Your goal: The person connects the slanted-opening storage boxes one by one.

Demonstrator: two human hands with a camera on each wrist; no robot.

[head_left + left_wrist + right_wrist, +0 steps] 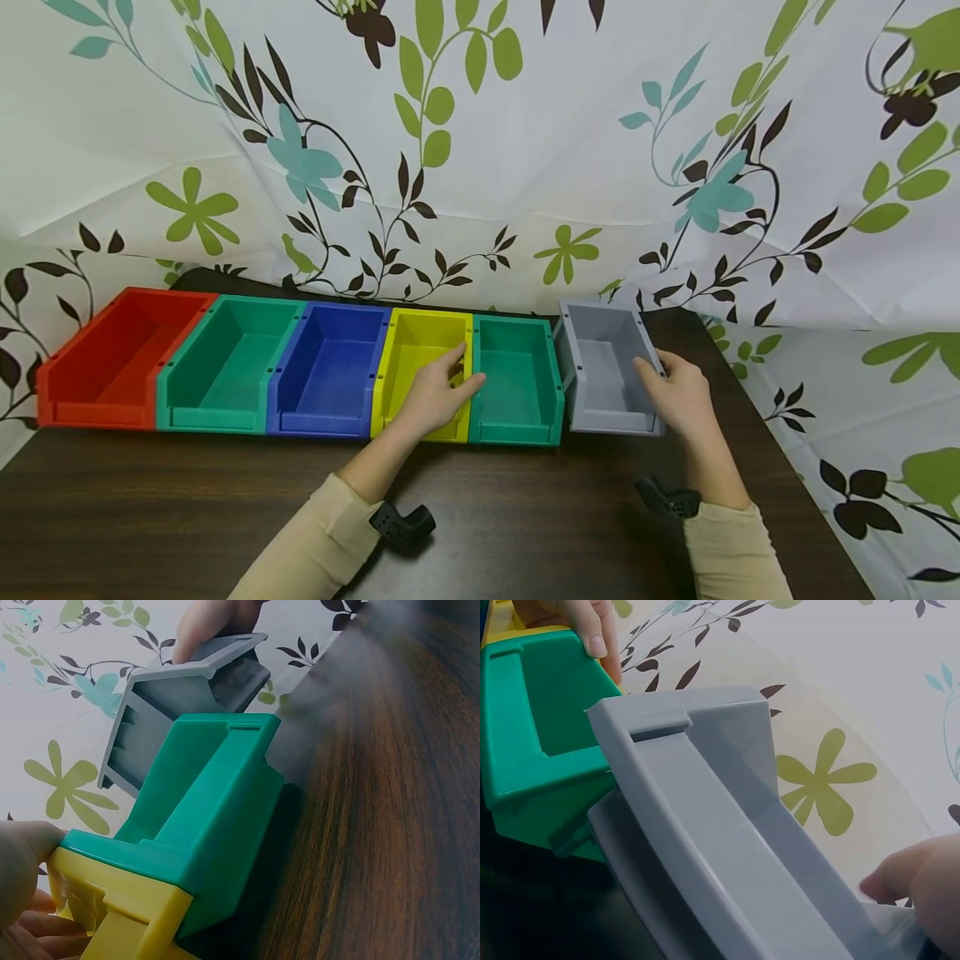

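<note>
My right hand [678,392] grips the right side wall of a grey storage bin [607,367], thumb over the rim and fingers on the outside. The grey bin is tilted and sits apart from the row, just right of the second green bin [516,383]. Between the yellow bin [382,392] and that green bin, my left hand [435,396] pinches the adjoining side walls. Its fingers reach down into the yellow bin, while the thumb lies over the green rim. In the left wrist view the grey bin [150,712] leans behind the green one.
Left of the yellow bin stand a blue bin [330,367], another green bin [232,367] and a red bin [123,358], side by side. All rest on a dark wooden table [525,525]. A leaf-patterned cloth [525,167] hangs behind the row.
</note>
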